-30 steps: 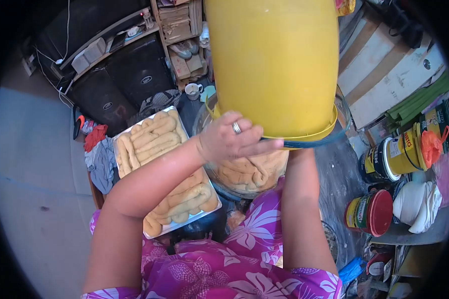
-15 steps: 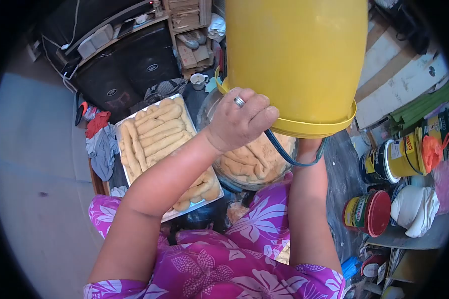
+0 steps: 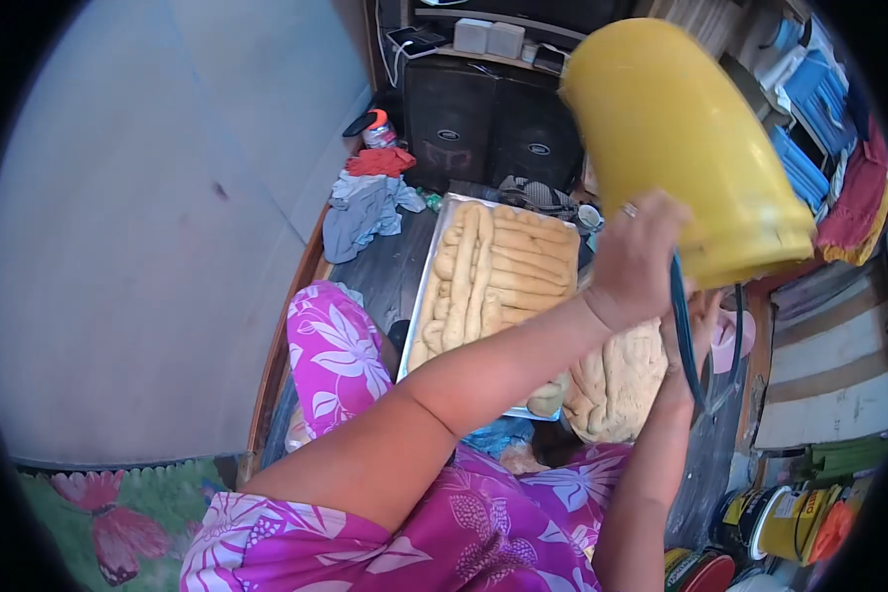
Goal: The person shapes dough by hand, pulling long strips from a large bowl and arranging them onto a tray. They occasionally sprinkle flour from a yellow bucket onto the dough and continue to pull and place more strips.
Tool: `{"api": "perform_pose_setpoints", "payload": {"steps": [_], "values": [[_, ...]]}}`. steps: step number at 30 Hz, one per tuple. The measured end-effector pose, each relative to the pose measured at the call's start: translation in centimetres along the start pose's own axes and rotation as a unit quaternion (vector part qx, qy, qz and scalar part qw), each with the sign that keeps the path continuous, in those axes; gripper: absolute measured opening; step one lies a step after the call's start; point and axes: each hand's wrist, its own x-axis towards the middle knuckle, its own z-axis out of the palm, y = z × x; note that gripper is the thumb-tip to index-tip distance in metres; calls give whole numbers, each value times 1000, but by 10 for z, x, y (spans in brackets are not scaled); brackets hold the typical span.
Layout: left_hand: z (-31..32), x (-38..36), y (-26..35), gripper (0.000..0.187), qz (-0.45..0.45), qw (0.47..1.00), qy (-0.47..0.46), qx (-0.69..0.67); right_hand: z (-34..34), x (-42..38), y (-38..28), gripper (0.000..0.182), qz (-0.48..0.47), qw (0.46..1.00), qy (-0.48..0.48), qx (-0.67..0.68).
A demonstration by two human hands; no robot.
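Observation:
A large yellow bucket [image 3: 696, 148] is held tilted in the air, its rim end low and towards me. My left hand [image 3: 641, 259] is closed on the left side of the rim, slightly blurred. My right hand [image 3: 699, 321] is under the rim, its fingers partly hidden by the bucket and apparently gripping it. A dark green handle [image 3: 683, 335] hangs from the rim beside my right wrist. Below lies a broad mass of soft dough [image 3: 617, 385], partly covered by my arms. Left of it, a metal tray [image 3: 416, 340] holds rows of dough rolls [image 3: 523, 266].
Black speakers [image 3: 451, 128] stand behind the tray. Folded clothes [image 3: 365, 212] lie to the left, near a pale wall or panel [image 3: 168, 197]. A cup [image 3: 589, 217] stands behind the dough. Paint buckets [image 3: 779, 523] are at lower right, and a pink container [image 3: 732, 340] is right of the handle.
The bucket has swung into a stronger tilt, its base leaning left, and both hands have moved with it. My view has turned left, bringing more of the wall and tray into sight.

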Motion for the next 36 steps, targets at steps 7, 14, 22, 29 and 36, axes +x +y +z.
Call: {"api": "perform_pose_setpoints", "payload": {"steps": [7, 14, 22, 29, 36], "values": [[-165, 19, -105, 38, -283, 944, 166, -30, 90, 30, 115, 30, 107, 981, -164, -15], [-336, -15, -169, 44, -345, 862, 323, -183, 168, 35, 224, 78, 259, 930, -201, -169], [-391, -123, -295, 42, -507, 755, 365, -200, 106, 13, 180, 59, 259, 910, -120, -302], [-373, -170, -361, 45, -611, 693, 329, -196, -36, -30, 70, 46, 168, 893, 196, -370], [-319, -179, -348, 47, -660, 646, 254, 286, -96, -68, 31, 44, 169, 879, 260, -362]]}}
